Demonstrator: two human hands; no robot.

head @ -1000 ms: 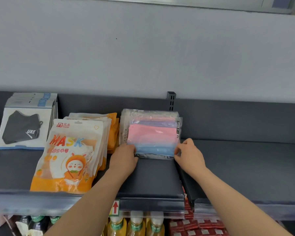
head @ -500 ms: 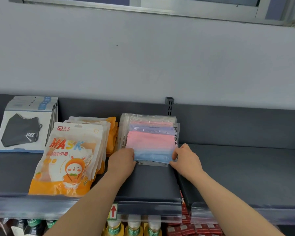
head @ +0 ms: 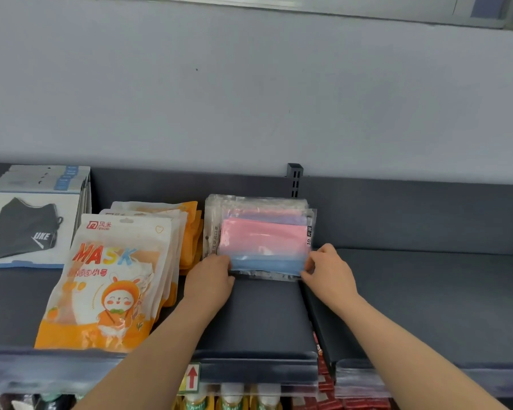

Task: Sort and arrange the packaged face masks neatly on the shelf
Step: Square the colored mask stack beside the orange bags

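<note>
My left hand (head: pixel 209 279) and right hand (head: pixel 329 276) each close a narrow grip on a near corner of the pastel mask stack (head: pixel 264 241), lying on the shelf (head: pixel 264 315) beside the orange mask packs (head: pixel 116 276), probably to square it.

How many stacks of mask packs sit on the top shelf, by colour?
Black packs: 1 stack
Orange packs: 1 stack
Pastel packs: 1 stack
Total: 3 stacks
</note>
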